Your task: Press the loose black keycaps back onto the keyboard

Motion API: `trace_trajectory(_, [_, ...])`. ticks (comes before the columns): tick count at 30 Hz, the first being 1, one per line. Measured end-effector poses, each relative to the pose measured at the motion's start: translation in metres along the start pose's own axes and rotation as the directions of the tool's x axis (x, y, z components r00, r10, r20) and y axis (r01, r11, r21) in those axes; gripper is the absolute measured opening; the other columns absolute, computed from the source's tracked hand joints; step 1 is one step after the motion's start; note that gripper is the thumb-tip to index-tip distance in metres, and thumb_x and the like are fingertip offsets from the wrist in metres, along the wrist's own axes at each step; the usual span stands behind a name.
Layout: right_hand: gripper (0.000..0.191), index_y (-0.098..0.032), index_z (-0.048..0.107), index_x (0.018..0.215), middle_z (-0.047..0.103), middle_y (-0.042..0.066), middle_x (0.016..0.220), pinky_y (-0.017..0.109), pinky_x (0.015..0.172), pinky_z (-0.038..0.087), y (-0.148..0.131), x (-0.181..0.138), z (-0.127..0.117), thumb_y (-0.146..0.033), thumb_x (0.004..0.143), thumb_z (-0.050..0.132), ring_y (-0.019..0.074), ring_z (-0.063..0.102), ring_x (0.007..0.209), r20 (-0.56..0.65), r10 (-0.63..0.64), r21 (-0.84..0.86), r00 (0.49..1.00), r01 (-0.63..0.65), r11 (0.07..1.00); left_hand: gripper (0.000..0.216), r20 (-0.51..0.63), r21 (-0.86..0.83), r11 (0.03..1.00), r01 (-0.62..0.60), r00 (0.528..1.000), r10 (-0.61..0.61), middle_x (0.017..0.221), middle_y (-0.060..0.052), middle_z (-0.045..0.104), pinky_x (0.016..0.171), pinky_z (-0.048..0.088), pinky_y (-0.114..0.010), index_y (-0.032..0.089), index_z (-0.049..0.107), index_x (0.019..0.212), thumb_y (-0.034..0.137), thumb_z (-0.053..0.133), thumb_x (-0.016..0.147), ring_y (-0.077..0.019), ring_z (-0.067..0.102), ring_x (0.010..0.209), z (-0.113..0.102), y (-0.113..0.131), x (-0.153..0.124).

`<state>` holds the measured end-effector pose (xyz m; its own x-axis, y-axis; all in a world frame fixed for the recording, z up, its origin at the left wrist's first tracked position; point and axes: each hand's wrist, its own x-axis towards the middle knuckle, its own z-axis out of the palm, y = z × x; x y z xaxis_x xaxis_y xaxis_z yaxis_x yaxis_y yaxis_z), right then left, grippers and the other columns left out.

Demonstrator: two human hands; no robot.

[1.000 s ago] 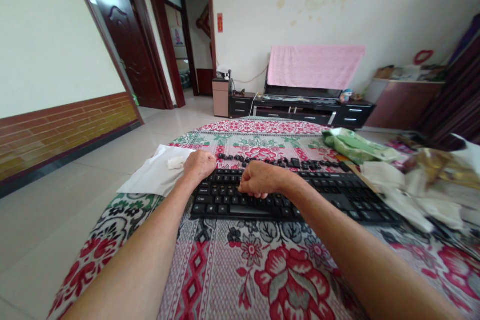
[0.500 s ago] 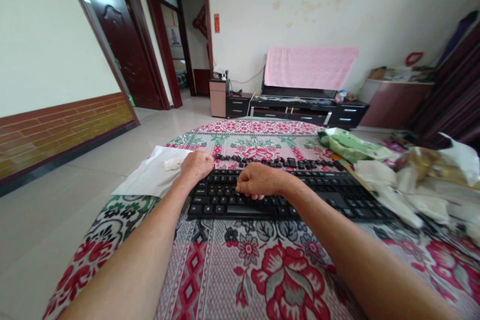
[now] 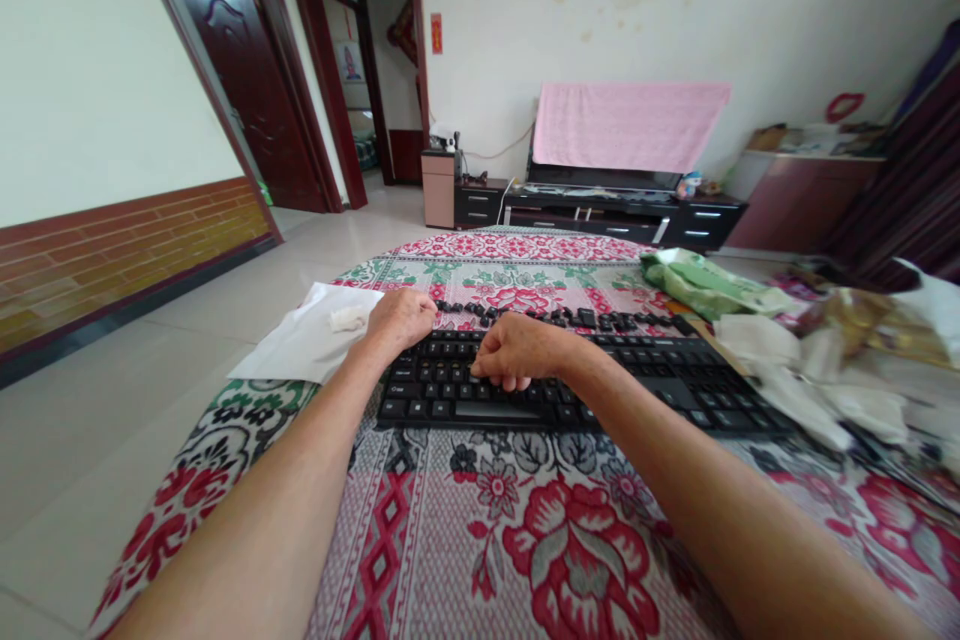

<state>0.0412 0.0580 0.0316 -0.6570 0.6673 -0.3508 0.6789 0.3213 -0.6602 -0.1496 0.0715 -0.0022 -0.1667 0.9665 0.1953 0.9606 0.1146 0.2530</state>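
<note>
A black keyboard [image 3: 660, 380] lies across a floral tablecloth [image 3: 540, 540]. My left hand [image 3: 401, 318] rests curled at the keyboard's far left corner, fingers bent down against its edge. My right hand [image 3: 517, 352] sits on the keys left of centre, fingers pinched together; what they pinch is hidden. A row of loose black keycaps [image 3: 592, 319] lies just behind the keyboard.
A white tissue sheet [image 3: 307, 345] with a crumpled wad lies left of the keyboard at the table edge. A green packet [image 3: 705, 285] and crumpled papers and wrappers [image 3: 825, 370] crowd the right side. Tiled floor [image 3: 97, 420] drops away on the left.
Both hands stay on the keyboard. The right hand shifts slightly on the keys. The view tilts a little with my head.
</note>
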Motion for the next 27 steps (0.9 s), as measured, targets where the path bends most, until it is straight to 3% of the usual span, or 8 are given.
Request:
trace_trajectory(10, [0.019,-0.012,0.053,0.052,0.058,0.003,0.05,0.021,0.041,0.046,-0.004,0.0,0.003,-0.025,0.066,0.056,0.0097,0.053,0.043,-0.041,0.082,0.003,0.996,-0.082,0.997,0.026,0.02,-0.013,1.0,-0.011,1.0,0.011,0.083,-0.002,0.066,0.07,0.043,-0.026,0.025,0.068,0.08,0.026,0.044,0.068,-0.0182,0.058,0.08,0.003,0.0,-0.002])
trace_trajectory(16, [0.018,-0.013,0.055,0.058,0.058,0.0,0.054,0.019,0.043,0.043,0.007,0.004,-0.004,-0.027,0.069,0.055,0.0067,0.051,0.045,0.087,-0.065,0.018,0.994,0.064,0.998,0.026,0.036,0.022,1.0,-0.013,0.999,0.012,0.084,-0.001,0.066,0.07,0.043,-0.027,0.028,0.067,0.078,0.025,0.043,0.069,-0.0177,0.058,0.08,0.003,0.0,-0.003])
trace_trajectory(19, [0.019,-0.013,0.055,0.058,0.057,0.0,0.052,0.02,0.043,0.044,0.007,0.006,-0.006,-0.027,0.069,0.054,0.0073,0.051,0.044,0.113,-0.071,-0.012,0.991,0.073,0.997,0.027,0.046,0.024,1.0,-0.012,0.999,0.011,0.083,-0.001,0.066,0.069,0.043,-0.025,0.027,0.067,0.08,0.027,0.043,0.069,-0.0172,0.058,0.078,0.005,0.0,-0.002])
trace_trajectory(27, [0.017,-0.013,0.056,0.058,0.057,0.0,0.052,0.019,0.042,0.044,0.005,0.002,0.002,-0.026,0.067,0.054,0.0071,0.051,0.043,-0.005,-0.011,0.018,1.0,0.011,1.0,0.026,0.052,0.006,0.999,-0.039,0.998,0.039,0.082,-0.001,0.066,0.07,0.041,-0.025,0.026,0.067,0.078,0.026,0.044,0.067,-0.017,0.057,0.078,0.003,0.001,-0.004])
